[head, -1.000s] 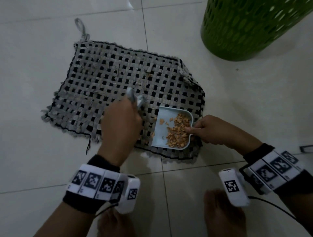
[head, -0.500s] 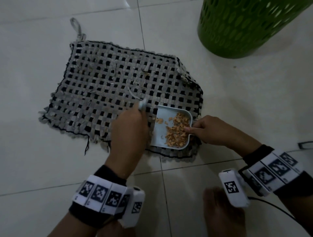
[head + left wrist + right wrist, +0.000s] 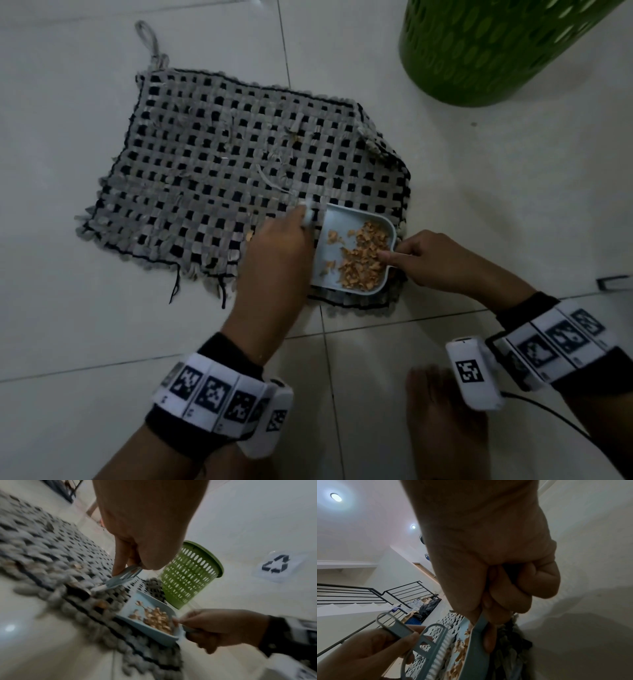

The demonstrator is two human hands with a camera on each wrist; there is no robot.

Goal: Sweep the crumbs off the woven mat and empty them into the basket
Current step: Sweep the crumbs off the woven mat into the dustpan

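Nearest: two wrists banded with black-and-white marker cuffs [image 3: 212, 394], over pale floor tile [image 3: 68, 342].

Left hand [image 3: 270, 260], fingers curled round the handle of a small blue brush [image 3: 426, 643]; white bristles [image 3: 441, 654] down at the open lip of the dustpan.

Right hand [image 3: 442, 263], fingers wrapped round the dustpan's handle, forefinger extended onto the rear rim.

Pale blue dustpan [image 3: 337, 253] resting on the near right corner of the woven mat [image 3: 212, 164], mouth toward the brush. Orange-brown crumbs [image 3: 363, 257] heaped inside against the back wall, a few scattered nearer the mouth. One stray crumb [image 3: 249, 235] on the mat just left of the left hand.

Mat grey and black, frayed at the edges, hanging loop [image 3: 148, 39] at the far left corner.

Farthest: green perforated basket [image 3: 493, 51] upright on the floor, well apart from the mat's far right corner. Recycling symbol [image 3: 276, 563] on a sheet beyond, seen in the left wrist view.
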